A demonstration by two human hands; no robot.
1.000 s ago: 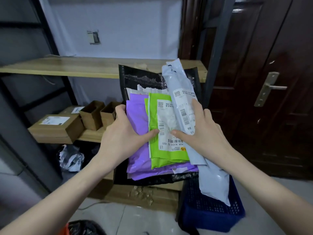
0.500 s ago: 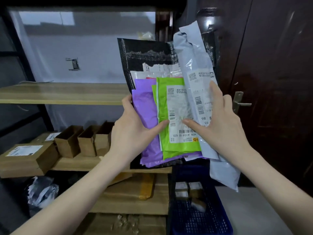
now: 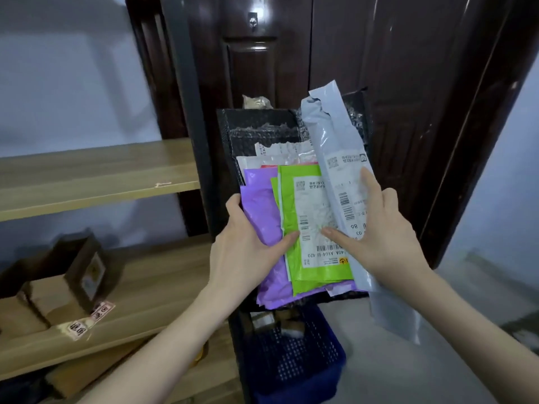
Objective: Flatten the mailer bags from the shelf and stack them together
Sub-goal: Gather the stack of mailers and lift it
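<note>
I hold a stack of mailer bags upright in front of a dark door. A large black mailer [image 3: 256, 132] forms the back. On it lie a purple mailer [image 3: 262, 205], a green mailer [image 3: 309, 266] with a white label, and a long grey mailer [image 3: 329, 135] that hangs past the stack's bottom edge. My left hand [image 3: 248, 252] grips the stack's left edge, thumb on the purple mailer. My right hand [image 3: 376, 231] presses the grey mailer against the stack from the right.
A wooden shelf unit [image 3: 96, 176] stands at the left, with cardboard boxes [image 3: 58, 287] on its lower board. A blue plastic basket [image 3: 291, 360] with small items sits on the floor below the stack. The dark wooden door [image 3: 393, 68] is right behind.
The view has swung right, so the shelf slid left and the door fills the background. Both hands keep the same grip on the stack, which stays upright.
</note>
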